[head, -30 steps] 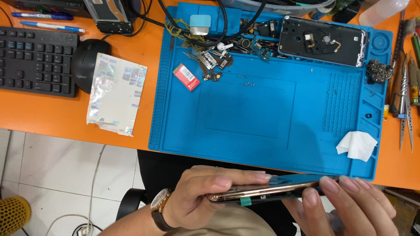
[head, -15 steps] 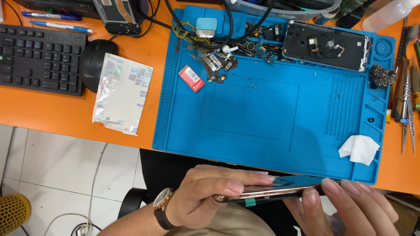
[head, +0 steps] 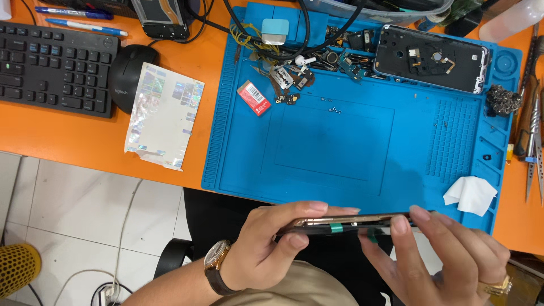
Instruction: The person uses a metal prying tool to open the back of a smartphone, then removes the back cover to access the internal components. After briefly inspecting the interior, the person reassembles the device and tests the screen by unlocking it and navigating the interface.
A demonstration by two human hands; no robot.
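I hold a slim smartphone (head: 345,223) edge-on and level, just below the front edge of the blue work mat (head: 340,141). My left hand (head: 272,243), with a wristwatch, grips its left end between thumb and fingers. My right hand (head: 436,258), wearing a gold ring, pinches the right end. A small green tab (head: 336,228) sticks to the phone's side. A second phone's open black frame (head: 433,58) lies at the mat's far right.
Small parts, screws and cables (head: 309,68) crowd the mat's back; a red packet (head: 253,97) lies left, a white tissue (head: 470,194) front right. A keyboard (head: 54,68), mouse (head: 129,73) and shiny film sheet (head: 163,115) sit on the orange desk (head: 73,141). Tools (head: 532,130) line the right edge.
The view has shifted so the desk appears further right. Both hands keep the same grip on the phone, which stays level.
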